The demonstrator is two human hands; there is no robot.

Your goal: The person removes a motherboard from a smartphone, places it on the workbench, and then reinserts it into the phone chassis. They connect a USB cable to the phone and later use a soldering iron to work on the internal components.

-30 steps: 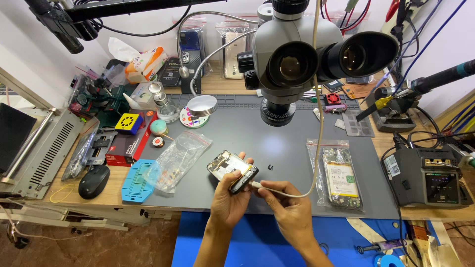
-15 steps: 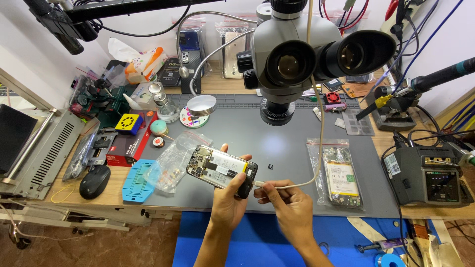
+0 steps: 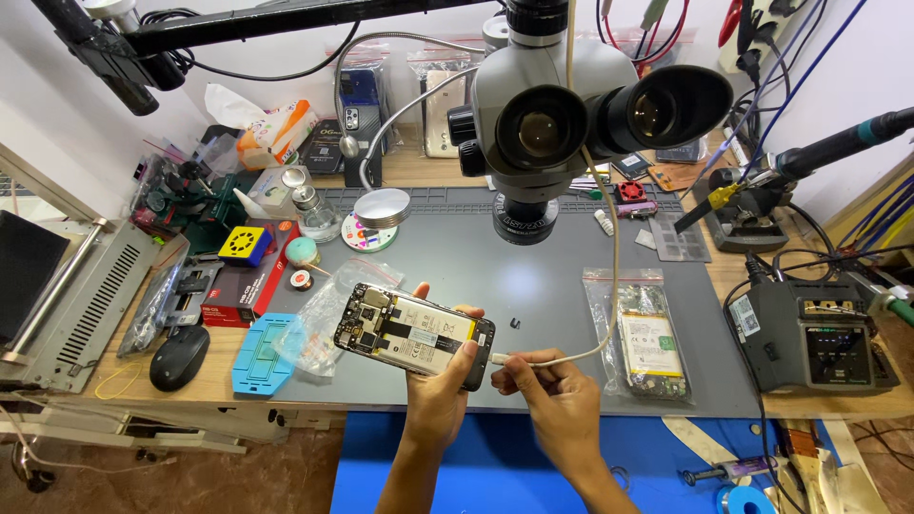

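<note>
My left hand (image 3: 440,395) holds an opened phone (image 3: 413,333) flat above the front edge of the grey work mat (image 3: 533,286). The phone's back is off, showing its circuit board and battery. My right hand (image 3: 557,395) pinches the plug end of a white cable (image 3: 609,286) just to the right of the phone's bottom edge. The plug tip sits close to the phone's port; whether it is inserted I cannot tell. The cable loops up past the microscope.
A large microscope (image 3: 562,124) hangs over the mat's middle. A bagged phone (image 3: 647,352) lies right of my hands, a soldering station (image 3: 819,333) further right. On the left are a clear bag (image 3: 324,324), a blue tray (image 3: 262,354), a black mouse (image 3: 178,357) and small bottles.
The phone has swung from a tilted, end-on pose to lying flat and lengthwise in my left hand. My right hand has brought the cable plug up to its right end.
</note>
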